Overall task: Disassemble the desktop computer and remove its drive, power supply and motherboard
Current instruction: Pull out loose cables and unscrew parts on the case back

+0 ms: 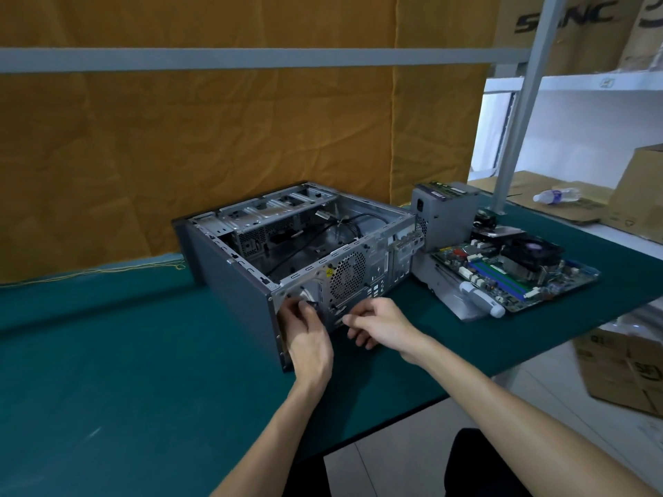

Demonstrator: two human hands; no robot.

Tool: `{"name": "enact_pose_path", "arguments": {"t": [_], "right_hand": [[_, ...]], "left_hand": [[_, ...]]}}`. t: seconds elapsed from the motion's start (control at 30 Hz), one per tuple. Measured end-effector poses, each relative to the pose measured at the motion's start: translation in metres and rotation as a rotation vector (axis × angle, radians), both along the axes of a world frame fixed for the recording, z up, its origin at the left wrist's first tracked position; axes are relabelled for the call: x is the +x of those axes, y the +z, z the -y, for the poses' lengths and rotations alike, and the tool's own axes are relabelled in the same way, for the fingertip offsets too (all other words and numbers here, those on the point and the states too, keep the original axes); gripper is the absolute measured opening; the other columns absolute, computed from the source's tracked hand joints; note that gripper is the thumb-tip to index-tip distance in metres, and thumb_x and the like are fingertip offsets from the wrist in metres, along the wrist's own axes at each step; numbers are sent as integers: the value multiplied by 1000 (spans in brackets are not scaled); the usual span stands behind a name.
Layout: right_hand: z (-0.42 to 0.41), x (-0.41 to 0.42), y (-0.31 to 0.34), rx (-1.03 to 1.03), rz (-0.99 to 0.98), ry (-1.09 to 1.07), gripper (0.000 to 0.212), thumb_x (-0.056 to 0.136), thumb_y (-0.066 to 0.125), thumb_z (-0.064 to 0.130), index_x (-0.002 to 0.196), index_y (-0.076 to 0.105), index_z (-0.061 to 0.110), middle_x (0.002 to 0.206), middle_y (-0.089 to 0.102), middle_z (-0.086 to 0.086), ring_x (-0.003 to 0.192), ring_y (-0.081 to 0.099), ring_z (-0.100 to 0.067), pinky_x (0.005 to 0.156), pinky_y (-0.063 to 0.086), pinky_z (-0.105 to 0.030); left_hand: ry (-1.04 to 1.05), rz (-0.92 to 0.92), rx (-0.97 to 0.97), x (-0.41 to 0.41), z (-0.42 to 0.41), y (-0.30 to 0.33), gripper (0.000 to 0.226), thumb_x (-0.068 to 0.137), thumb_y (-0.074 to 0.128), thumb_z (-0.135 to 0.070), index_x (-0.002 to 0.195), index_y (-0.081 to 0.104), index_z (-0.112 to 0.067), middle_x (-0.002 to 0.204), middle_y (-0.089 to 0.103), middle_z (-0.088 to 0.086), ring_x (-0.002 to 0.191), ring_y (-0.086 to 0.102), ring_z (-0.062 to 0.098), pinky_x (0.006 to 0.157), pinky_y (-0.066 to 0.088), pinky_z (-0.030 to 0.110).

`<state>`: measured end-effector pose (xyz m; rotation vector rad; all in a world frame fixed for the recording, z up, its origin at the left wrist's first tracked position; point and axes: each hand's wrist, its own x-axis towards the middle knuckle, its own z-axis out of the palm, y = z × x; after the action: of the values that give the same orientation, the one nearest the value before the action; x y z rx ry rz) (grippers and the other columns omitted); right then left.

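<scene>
Head view: nearest, the left hand [309, 337] curls its grip round a small dark part at the lower rear corner of the open grey steel computer case [287, 245]; what that part is I cannot tell. Just beside it, the right hand [373, 322] pinches something small and pale against the rear panel, too small to identify.

The case lies on its side on the green-covered worktop [107, 371], its side panel off. Inside, only black cables [323, 234] and the bare metal drive cage [272, 209] show.

To its right, the green motherboard with black cooler fan [516, 267] lies flat on a grey metal plate, with a white-handled screwdriver [482, 299] resting at its near edge. Behind it, the grey box-shaped power supply [445, 217] stands upright. A flat silver unit [497, 231] between them may be the drive.

By my judgement, the three removals are essentially done; only small fittings on the rear panel remain.
</scene>
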<state>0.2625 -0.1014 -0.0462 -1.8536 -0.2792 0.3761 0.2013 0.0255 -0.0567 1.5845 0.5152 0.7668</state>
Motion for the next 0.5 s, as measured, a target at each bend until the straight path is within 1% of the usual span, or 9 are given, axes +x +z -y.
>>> {"name": "enact_pose_path", "arguments": {"t": [0.1,0.17,0.27,0.3,0.37,0.4,0.43,0.5], "right_hand": [[-5,-8,0,-41,35,72,13,96,68,23,96,68,10,71,74,-3,56,65,-13,50,49,-24],[-7,-13,2,-10,12,74,10,99,64,21,95,66,12,71,73,-2,55,65,-14,50,49,-26],[-10,-23,9,146,-81,78,9,102,56,16,96,62,14,78,71,-5,61,66,-18,53,53,-29],[-11,-26,12,218,-116,87,9,104,55,17,97,60,13,81,70,-6,64,66,-19,55,54,-29],[-12,-35,20,347,-175,111,11,105,55,19,96,58,13,82,66,-6,68,67,-17,57,55,-29],[-11,-39,24,384,-180,123,12,105,55,20,95,57,13,81,65,-5,69,68,-16,58,55,-29],[-9,-43,28,401,-161,133,13,105,56,20,95,56,12,81,66,-5,72,69,-17,60,56,-29],[-2,-50,34,394,-75,127,12,103,60,17,97,59,7,83,68,-10,79,71,-23,64,59,-34]], "left_hand": [[48,-58,-47,-1,4,5,5,104,44,-18,103,43,-14,94,59,12,90,57,33,78,36,32],[50,-103,-30,-6,7,10,5,100,47,-13,100,43,-13,90,58,10,88,56,32,76,35,32],[-5,-93,77,-21,13,14,7,95,50,-9,99,49,-14,93,61,8,89,57,30,79,42,37],[-32,-82,106,-27,15,15,7,93,52,-9,99,51,-14,93,62,6,89,59,27,79,45,35],[-102,-63,182,-38,17,17,7,93,54,-10,96,55,-17,91,64,-1,87,61,16,72,44,18],[-141,-50,221,-43,17,17,7,94,56,-11,95,57,-18,90,65,-4,85,61,8,69,43,13],[-177,-31,251,-48,17,18,8,95,58,-11,93,59,-19,88,66,-7,83,62,5,68,45,11],[-249,-2,291,-57,13,23,8,95,65,-13,91,62,-20,84,69,-9,80,65,1,68,49,12]]}}
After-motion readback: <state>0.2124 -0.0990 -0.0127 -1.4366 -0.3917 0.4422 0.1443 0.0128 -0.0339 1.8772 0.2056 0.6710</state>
